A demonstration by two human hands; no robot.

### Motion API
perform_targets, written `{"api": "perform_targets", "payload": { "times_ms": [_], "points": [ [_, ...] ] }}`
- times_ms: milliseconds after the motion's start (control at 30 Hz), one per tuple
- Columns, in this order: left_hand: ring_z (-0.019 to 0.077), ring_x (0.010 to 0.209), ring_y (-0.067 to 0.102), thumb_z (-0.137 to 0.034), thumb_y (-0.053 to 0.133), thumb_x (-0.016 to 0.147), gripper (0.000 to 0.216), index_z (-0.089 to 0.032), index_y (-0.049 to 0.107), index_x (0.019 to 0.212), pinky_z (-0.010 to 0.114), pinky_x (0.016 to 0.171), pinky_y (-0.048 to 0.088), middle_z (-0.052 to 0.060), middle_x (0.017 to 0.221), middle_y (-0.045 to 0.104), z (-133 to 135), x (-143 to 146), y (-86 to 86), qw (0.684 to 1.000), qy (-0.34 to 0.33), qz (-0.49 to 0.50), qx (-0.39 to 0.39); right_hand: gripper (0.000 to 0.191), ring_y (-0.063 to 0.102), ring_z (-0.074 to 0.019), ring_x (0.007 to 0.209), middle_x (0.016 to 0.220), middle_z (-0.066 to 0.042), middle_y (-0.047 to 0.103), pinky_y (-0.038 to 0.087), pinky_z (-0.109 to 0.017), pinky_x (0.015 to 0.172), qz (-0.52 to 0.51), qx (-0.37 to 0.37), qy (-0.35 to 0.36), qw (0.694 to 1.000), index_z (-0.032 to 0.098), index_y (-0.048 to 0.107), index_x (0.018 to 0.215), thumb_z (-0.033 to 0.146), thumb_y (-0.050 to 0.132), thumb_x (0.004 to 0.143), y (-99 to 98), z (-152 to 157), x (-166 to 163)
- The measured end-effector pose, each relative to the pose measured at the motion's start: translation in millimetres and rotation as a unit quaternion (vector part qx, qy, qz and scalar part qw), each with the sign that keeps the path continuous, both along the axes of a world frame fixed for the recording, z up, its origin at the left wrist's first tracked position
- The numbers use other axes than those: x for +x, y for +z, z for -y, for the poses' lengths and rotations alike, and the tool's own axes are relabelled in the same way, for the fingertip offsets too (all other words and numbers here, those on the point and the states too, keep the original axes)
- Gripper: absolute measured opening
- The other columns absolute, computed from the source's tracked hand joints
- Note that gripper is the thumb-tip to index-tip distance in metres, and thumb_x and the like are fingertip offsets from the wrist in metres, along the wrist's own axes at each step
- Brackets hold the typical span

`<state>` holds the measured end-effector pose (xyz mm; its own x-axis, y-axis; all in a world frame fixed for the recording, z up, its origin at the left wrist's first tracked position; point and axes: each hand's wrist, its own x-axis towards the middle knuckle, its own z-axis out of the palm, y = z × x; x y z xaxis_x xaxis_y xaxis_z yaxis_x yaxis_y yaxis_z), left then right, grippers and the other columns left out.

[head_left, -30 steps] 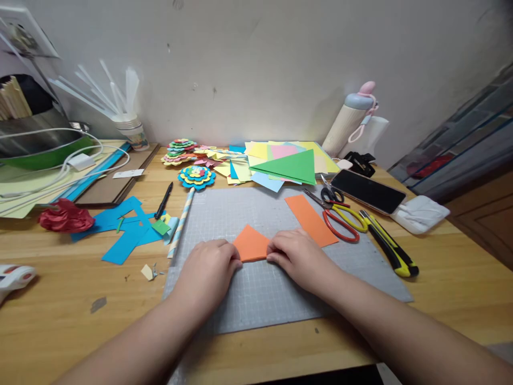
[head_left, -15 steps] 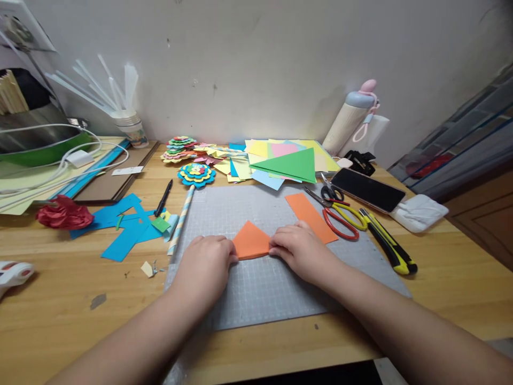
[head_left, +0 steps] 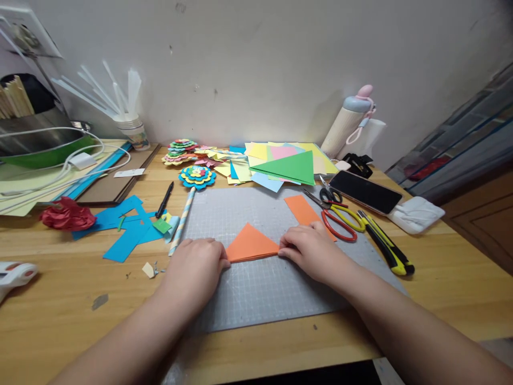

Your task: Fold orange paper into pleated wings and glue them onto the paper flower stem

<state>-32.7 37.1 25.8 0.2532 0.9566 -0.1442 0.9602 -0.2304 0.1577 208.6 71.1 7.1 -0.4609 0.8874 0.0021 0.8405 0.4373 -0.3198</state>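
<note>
A folded orange paper triangle lies on the grey cutting mat, its point facing the wall. My left hand pinches its left corner, fingers closed. At the right corner, my right hand does the same with thumb and fingertips. An orange paper strip lies behind my right hand, which partly covers it. Left of the mat's middle, a striped paper straw runs up to a layered blue and yellow paper flower.
To the right lie red-and-yellow-handled scissors, a utility knife and a phone. A paper pile with a green triangle sits at the back. Blue paper scraps, a black pen and red crumpled paper lie left.
My hands have moved slightly apart, from over the triangle's sides out to its corners, so more of the orange paper shows. The view has shifted a little.
</note>
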Motion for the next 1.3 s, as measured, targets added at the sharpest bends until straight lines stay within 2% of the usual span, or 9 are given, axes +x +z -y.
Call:
{"api": "perform_targets", "payload": {
  "times_ms": [167,300,533,867,1100,1300],
  "points": [
    [0.0237,0.08,0.057,-0.027,0.054,0.081,0.018,-0.02,0.068,0.072,0.033,0.065,0.036,0.005,0.08,0.063,-3.0,0.4,-1.0,1.0,0.005,0.021,0.014,0.011,0.058,-0.0188,0.084,0.081,0.0,0.067,0.025,-0.033,0.07,0.018,0.01,-0.015,1.0,0.022,0.066,0.072,0.026,0.065,0.082,0.9,-3.7,-2.9],
    [0.0225,0.079,0.056,-0.026,0.051,0.083,0.021,-0.019,0.067,0.072,0.032,0.066,0.036,0.006,0.078,0.061,-5.3,-0.3,-2.3,1.0,0.005,0.023,-0.002,0.012,0.059,-0.0206,0.085,0.083,-0.001,0.067,0.026,-0.033,0.068,0.044,-0.027,-0.023,0.998,0.021,0.065,0.07,0.024,0.065,0.082,6.2,-6.4,-6.8],
    [0.0238,0.079,0.056,-0.035,0.054,0.083,0.023,-0.019,0.068,0.073,0.033,0.066,0.036,0.006,0.079,0.061,-5.2,-6.4,0.1,1.0,0.007,-0.008,-0.017,0.013,0.059,-0.0212,0.085,0.081,-0.001,0.066,0.029,-0.035,0.071,0.03,-0.032,-0.035,0.998,0.022,0.065,0.07,0.029,0.065,0.082,4.5,-5.3,-3.1],
    [0.0245,0.08,0.056,-0.039,0.054,0.084,0.029,-0.019,0.068,0.068,0.034,0.065,0.035,0.006,0.079,0.06,-2.3,-4.3,1.7,0.999,0.001,-0.047,0.024,0.02,0.059,-0.0212,0.081,0.077,0.0,0.065,0.028,-0.036,0.072,0.037,-0.039,-0.055,0.997,0.021,0.064,0.065,0.034,0.067,0.079,5.6,-7.9,-1.6],
    [0.0244,0.08,0.057,-0.041,0.051,0.085,0.033,-0.017,0.068,0.07,0.034,0.067,0.037,0.008,0.08,0.062,-6.1,-1.9,0.6,0.998,0.003,-0.062,0.002,0.021,0.059,-0.0202,0.078,0.076,-0.001,0.065,0.03,-0.036,0.071,0.052,-0.041,-0.052,0.996,0.02,0.064,0.064,0.035,0.066,0.08,7.6,-8.8,-3.0],
    [0.0247,0.08,0.058,-0.041,0.052,0.084,0.031,-0.019,0.069,0.071,0.034,0.068,0.038,0.007,0.08,0.062,-9.5,-7.0,-1.6,0.999,0.009,-0.038,-0.017,0.019,0.058,-0.0209,0.082,0.077,-0.001,0.062,0.032,-0.036,0.072,0.039,-0.029,-0.049,0.998,0.021,0.063,0.068,0.034,0.063,0.082,3.6,-5.9,-1.9]
  ]
}}
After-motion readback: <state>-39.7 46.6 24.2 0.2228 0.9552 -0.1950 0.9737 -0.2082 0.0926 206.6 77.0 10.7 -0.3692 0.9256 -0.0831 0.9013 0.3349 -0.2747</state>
